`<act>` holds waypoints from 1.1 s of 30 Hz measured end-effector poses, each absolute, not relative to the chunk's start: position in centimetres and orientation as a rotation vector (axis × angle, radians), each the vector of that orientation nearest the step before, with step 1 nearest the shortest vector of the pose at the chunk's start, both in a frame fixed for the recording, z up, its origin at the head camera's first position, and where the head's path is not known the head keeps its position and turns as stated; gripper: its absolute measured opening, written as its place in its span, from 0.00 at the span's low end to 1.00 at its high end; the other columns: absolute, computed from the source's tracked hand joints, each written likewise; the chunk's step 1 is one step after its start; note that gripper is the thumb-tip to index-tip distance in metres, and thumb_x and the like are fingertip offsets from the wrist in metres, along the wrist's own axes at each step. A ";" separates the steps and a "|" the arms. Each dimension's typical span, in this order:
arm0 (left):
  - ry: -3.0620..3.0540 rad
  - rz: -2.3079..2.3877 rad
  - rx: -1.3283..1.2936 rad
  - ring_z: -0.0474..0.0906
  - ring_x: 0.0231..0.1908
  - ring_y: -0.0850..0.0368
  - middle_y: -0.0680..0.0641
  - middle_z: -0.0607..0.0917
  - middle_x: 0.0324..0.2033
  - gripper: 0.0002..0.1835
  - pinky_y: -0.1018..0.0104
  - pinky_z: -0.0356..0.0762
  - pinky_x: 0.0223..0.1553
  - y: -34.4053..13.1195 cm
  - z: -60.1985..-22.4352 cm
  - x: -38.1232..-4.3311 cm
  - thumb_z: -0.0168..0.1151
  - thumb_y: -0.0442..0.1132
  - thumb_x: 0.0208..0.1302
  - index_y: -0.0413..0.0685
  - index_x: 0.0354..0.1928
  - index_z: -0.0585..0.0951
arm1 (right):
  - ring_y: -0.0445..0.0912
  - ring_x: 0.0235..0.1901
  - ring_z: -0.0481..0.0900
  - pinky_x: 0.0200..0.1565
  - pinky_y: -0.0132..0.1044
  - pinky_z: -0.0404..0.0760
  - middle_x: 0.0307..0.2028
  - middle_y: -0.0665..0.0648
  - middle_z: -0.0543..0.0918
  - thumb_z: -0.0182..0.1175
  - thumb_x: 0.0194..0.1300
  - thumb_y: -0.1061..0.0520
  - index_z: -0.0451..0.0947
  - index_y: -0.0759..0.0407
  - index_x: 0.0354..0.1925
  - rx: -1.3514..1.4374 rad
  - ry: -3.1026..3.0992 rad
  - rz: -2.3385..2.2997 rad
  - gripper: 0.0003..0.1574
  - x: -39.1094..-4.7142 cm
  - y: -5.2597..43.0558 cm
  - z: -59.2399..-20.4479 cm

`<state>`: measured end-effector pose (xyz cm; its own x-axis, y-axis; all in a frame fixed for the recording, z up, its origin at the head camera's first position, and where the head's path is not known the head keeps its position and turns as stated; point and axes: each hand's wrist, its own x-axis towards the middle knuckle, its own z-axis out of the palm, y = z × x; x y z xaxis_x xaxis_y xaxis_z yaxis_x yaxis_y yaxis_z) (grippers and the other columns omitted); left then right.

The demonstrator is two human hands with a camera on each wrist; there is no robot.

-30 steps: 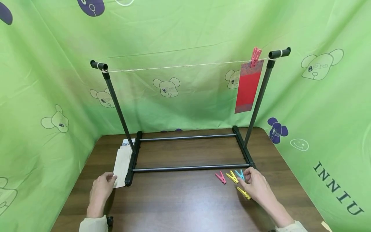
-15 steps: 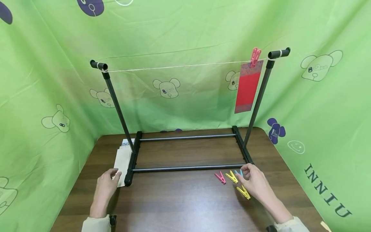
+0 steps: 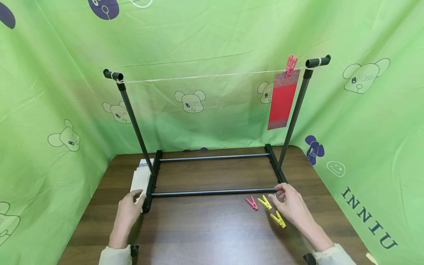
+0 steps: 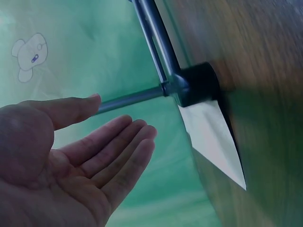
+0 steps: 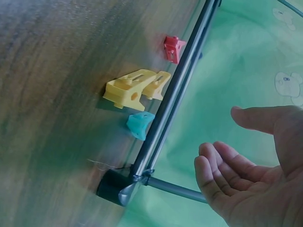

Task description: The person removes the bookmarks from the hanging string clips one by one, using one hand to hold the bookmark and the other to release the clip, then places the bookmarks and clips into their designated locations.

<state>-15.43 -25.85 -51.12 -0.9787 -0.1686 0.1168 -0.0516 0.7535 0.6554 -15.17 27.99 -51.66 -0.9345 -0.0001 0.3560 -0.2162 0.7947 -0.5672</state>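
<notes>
My left hand hovers by the near end of white paper strips left of the rack. Its fingers are loosely bent, thumb apart, with nothing between them. My right hand is over the rack's front right corner, thumb and fingers apart and holding nothing. Near it lie a pink clothespin and two yellow clothespins, one farther back and one closer. A blue clothespin shows in the right wrist view; the right hand mostly hides it in the head view.
A black rack stands on the brown table. Between its posts runs a white string. Near the right post, a pink clothespin holds a red paper strip on it. A green printed cloth surrounds the table.
My left hand has shifted right and slightly farther in, toward the rack's left foot. My right hand has moved a little forward, now covering most of the blue clothespin.
</notes>
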 end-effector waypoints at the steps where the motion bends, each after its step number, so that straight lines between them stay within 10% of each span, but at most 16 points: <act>1: -2.782 -1.043 0.172 0.84 0.57 0.27 0.26 0.85 0.57 0.19 0.36 0.80 0.60 -25.7 -51.1 -15.4 0.63 0.37 0.78 0.29 0.62 0.82 | 0.51 0.34 0.84 0.38 0.45 0.84 0.36 0.60 0.85 0.77 0.63 0.60 0.81 0.68 0.45 0.166 -2.645 0.894 0.18 -15.2 28.0 -51.6; 33: -2.632 -1.232 -0.038 0.82 0.63 0.35 0.33 0.84 0.63 0.22 0.38 0.75 0.67 -20.7 -51.1 -17.5 0.68 0.38 0.77 0.38 0.68 0.81 | 0.52 0.35 0.84 0.39 0.43 0.86 0.37 0.60 0.86 0.76 0.64 0.64 0.82 0.66 0.50 0.326 -2.500 0.905 0.18 -17.5 27.5 -48.3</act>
<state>-17.46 -20.72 -51.12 -0.9722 -0.0756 0.2217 0.1218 0.6453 0.7541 -17.48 27.46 -48.27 -0.8667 -0.0644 0.4947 -0.3662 0.7555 -0.5432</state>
